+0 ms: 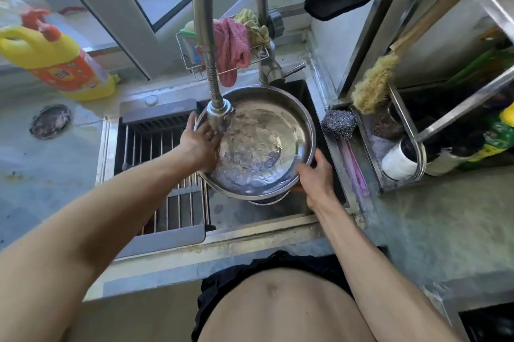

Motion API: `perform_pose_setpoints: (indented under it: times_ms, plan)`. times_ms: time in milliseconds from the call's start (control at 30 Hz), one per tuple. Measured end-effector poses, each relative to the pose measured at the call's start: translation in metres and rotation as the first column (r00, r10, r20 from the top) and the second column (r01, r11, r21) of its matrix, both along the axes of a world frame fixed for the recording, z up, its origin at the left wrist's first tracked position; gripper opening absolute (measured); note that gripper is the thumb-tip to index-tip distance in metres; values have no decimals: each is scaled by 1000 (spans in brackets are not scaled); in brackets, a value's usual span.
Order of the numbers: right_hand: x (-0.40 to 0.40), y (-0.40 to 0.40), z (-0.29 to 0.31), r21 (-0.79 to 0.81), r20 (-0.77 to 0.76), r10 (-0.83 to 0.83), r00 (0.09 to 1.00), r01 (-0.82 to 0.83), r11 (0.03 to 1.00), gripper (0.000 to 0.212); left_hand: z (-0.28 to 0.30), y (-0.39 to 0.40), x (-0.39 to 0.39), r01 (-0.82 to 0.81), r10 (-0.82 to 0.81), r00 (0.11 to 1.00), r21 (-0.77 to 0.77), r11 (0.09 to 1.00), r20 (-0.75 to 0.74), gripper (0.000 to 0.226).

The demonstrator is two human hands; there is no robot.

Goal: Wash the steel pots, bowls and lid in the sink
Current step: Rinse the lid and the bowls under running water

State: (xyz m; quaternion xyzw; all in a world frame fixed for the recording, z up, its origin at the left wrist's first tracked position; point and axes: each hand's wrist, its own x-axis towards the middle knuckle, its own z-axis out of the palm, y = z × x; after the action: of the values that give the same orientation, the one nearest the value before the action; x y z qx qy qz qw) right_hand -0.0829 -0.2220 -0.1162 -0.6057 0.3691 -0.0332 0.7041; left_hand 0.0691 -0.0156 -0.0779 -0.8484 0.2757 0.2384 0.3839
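- Rinsing: left hand (200, 144) lies flat, fingers straight, inside the bowl (267, 130) under the tap (219, 116).
- Bowl sits over the sink (278, 211), water-filled.
- Right hand (315, 174) grips the bowl's right rim; a wet slip could tip it.
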Motion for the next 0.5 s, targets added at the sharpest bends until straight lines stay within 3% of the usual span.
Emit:
perform_pose_setpoints:
  times_ms: [100, 167, 267, 400, 500]
  plan:
    - [6, 9, 0, 60, -7, -53, 999, 53, 997, 36, 15, -3, -25, -70, 78, 970, 45, 997, -232, 66]
    - [6, 15, -1, 118, -34, -82, 996, 86, 989, 36, 17, -6, -45, -195, 177, 902, -5, 981, -393, 59]
    - [5, 18, -4, 160, -84, -104, 991, 117, 980, 32, 29, -19, -70, -407, 252, 796, -178, 896, -551, 67]
    - [5, 20, 0, 205, -121, -91, 988, 115, 972, 34, 40, -37, -89, -551, 221, 737, -379, 743, -638, 51]
    - [3, 10, 2, 174, -137, -84, 987, 108, 979, 31, 43, -34, -84, -510, 213, 755, -351, 785, -621, 61]
